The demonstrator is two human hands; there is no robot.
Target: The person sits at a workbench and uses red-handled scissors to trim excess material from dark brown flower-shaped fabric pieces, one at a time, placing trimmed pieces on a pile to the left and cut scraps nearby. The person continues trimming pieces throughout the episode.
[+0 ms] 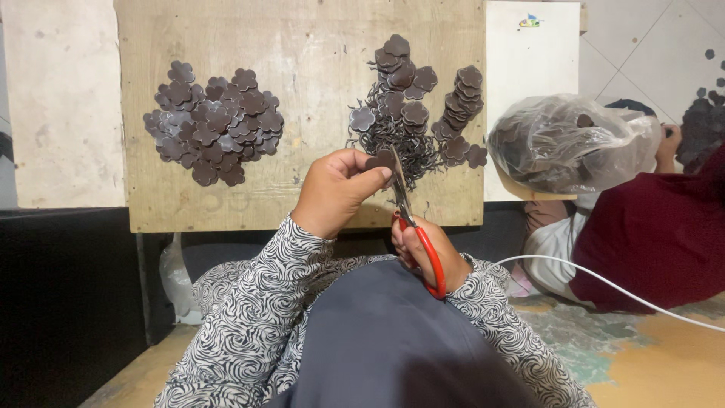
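1. Flower-shaped piece (380, 159): dark brown, flat, scalloped edge; pinched between thumb and fingertips of the left hand (336, 190), held above the near edge of the wooden board (302, 45). Left hand curled closed around it.
2. Scissors (414, 227): red handles, grey blades pointing up, blades touching the held piece. Right hand (427, 253) closed through the handles, low, near the lap.
3. Left pile (215, 125): loose heap of matching brown flower pieces on the board, well apart from the hands.
4. Right pile (411, 98): more flower pieces, some in a leaning stacked row, lying on a tangle of thin dark trimmings (393, 143) directly behind the held piece.
5. White panel (529, 75): stands beside the board, on the right.
6. Clear plastic bag (566, 140): crumpled, right of the board, dark pieces showing inside; partly covers another person's maroon sleeve (649, 227).
7. White cable (604, 283): runs across the floor at right.
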